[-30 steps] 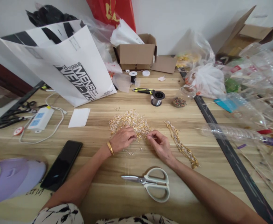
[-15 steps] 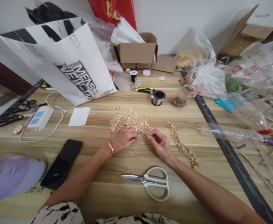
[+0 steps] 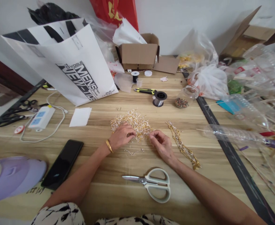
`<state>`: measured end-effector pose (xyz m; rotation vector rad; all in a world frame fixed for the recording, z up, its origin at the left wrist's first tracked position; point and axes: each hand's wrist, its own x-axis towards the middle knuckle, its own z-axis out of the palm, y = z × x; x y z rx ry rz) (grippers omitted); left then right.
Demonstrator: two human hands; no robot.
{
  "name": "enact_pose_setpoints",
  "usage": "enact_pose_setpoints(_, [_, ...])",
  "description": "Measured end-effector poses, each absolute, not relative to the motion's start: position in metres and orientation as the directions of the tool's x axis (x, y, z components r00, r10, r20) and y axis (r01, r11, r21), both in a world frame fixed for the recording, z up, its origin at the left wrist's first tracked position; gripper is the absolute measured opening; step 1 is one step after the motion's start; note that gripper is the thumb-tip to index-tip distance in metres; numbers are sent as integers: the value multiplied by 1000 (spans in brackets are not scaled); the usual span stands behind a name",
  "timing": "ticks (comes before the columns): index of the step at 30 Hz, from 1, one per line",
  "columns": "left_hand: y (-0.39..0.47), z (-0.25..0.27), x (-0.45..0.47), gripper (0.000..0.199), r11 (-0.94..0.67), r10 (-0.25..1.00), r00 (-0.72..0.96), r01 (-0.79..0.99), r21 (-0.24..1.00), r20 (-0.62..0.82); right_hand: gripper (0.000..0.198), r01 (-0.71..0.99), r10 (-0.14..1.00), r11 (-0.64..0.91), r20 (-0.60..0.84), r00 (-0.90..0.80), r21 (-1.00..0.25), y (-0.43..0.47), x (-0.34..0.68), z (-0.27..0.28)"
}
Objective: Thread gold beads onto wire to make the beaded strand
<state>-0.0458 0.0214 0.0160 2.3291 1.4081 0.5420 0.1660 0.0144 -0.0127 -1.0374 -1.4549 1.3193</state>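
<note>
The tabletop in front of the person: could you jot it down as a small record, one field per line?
Left hand: curled at the near side of the pile; its hold is hidden
Right hand: fingers pinched by the pile's right edge; contents too small to tell
Pile: small gold and silver-coloured pieces
Nearer the person: short silver-coloured chain, then pale-handled scissors
Right of right hand: gold-and-silver strands
Beyond pile: spool, jar with beads
Left side: dark phone
</note>
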Motion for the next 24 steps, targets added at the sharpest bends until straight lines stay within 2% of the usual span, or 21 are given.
enact_pose_setpoints(10, [20, 25, -49, 12, -521, 820, 573, 752, 403, -9, 21, 18, 970, 75, 69, -233, -997, 16, 166, -15])
enact_pose_setpoints(16, [17, 27, -47, 13, -528, 808, 583, 781, 332, -88, 22, 24, 971, 59, 52, -232, -998, 16, 167, -16])
enact_pose_setpoints(24, [16, 24, -46, 15, -555, 796, 601, 772, 309, -74, 24, 12, 975, 50, 46, -215, -999, 17, 167, -16])
